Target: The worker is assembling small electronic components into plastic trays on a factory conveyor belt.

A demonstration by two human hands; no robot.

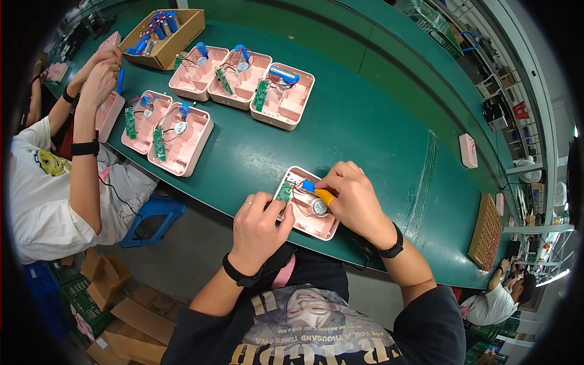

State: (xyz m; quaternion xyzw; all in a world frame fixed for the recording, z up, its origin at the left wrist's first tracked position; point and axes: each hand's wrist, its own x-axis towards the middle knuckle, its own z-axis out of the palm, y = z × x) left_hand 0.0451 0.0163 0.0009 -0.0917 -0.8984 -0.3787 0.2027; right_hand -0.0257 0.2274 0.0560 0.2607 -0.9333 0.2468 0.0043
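A pink plastic case [317, 229] lies on the bench right in front of me, its inside facing up. Within it are a green circuit board [284, 193], a round silver speaker-like part [318, 207], a blue battery-like piece [308, 185] and thin red and black wires. My left hand [260, 228] grips the case's left side, fingers bent over the rim against the board. In my right hand [353, 198], closed fingers pinch a yellow-orange tool [325, 196] over the blue piece. The tool's tip is too small to make out.
Several similar pink cases [285, 97] with boards and wires stand at the back left. Beyond them is a cardboard box [159, 52] of blue batteries. A co-worker's hands [102, 79] work at the left. A brown grid tray [485, 234] rests at the right end of the green bench [359, 134].
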